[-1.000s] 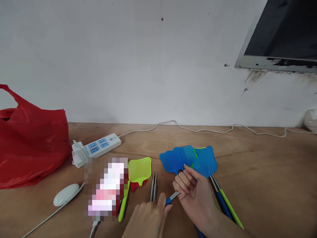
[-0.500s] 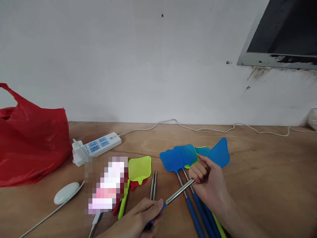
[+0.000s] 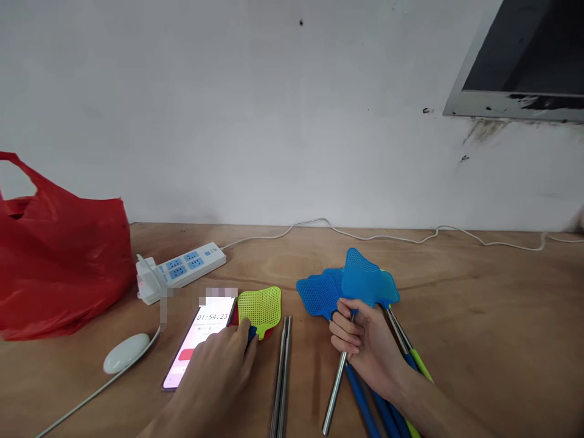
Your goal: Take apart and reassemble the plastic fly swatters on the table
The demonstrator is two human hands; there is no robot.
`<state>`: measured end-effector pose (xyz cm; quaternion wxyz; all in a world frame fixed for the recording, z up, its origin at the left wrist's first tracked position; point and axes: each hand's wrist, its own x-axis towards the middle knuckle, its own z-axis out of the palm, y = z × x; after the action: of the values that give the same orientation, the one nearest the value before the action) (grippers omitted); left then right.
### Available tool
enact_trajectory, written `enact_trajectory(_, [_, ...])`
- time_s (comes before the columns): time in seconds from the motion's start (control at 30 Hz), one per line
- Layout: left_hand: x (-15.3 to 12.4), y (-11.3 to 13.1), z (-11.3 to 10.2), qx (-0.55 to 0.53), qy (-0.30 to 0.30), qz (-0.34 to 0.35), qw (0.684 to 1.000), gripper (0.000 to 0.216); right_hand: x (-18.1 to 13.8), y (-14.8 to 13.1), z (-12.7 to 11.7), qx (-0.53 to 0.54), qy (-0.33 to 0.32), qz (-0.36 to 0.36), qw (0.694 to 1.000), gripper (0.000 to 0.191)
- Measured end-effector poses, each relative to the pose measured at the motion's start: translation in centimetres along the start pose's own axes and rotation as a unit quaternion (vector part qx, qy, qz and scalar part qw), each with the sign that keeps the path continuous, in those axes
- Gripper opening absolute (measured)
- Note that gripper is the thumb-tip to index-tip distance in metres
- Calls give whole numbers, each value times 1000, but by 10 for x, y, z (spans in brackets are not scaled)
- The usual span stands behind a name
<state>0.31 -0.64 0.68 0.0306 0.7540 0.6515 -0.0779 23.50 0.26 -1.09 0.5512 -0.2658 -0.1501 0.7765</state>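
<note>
My right hand (image 3: 360, 340) is closed around the metal rod of a blue fly swatter (image 3: 360, 278), whose head points up and away. The bare end of its rod (image 3: 335, 389) angles down toward me. Under it lies a pile of fly swatters (image 3: 318, 296) with blue and green handles. My left hand (image 3: 223, 359) is closed on a blue handle (image 3: 252, 334), mostly hidden by the fingers. It hovers beside a yellow-green fly swatter head (image 3: 260, 307), which rests over a red one. Between my hands lie two metal rods (image 3: 281, 377), side by side.
A lit phone (image 3: 194, 340) lies by my left forearm. Farther left are a white mouse-shaped object (image 3: 125, 353), a white power strip (image 3: 196, 266) and a red plastic bag (image 3: 68, 267). A white cable (image 3: 378, 237) runs along the wall.
The blue handle has come away from the rod; my left hand has carried it left toward the yellow-green swatter. My right hand has turned the blue swatter more upright, its bare rod pointing at me.
</note>
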Motion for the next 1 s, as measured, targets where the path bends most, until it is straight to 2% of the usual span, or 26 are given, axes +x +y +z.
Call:
enact_trajectory(0.13, [-1,-1,0,2,1,-7,1000,36,-2,-1,5,-29,5,-10,1000,19])
enact_trajectory(0.27, [2,-1,-1,-8,6,-16,1000,39,-2,2,3,-79,23,-28,996,29])
enact_trajectory(0.37, [5,-2,-2,-23,35,-3,999,37,-1,4,-3,-133,32,-26,990,33])
enact_trajectory(0.43, [8,-4,-2,-51,73,11,996,32,-1,2,-7,-151,11,1,989,34])
enact_trajectory(0.5, [12,-7,-1,-99,120,38,987,29,-1,-1,-9,-145,-27,58,987,34])
enact_trajectory(0.6, [19,-12,2,-184,192,89,960,32,-4,-8,-8,-116,-78,169,976,31])
enact_trajectory(0.67, [23,-14,2,-248,222,124,935,39,-6,-11,-5,-105,-105,216,965,28])
enact_trajectory(0.77, [28,-15,1,-335,223,175,899,46,-9,-12,-5,-110,-155,254,948,25])
enact_trajectory(0.83, [31,-16,-1,-360,209,205,886,44,-9,-11,-7,-115,-183,273,937,27])
enact_trajectory(1.0, [33,-18,-4,-386,212,243,864,23,-7,-11,-14,-158,-215,304,914,33])
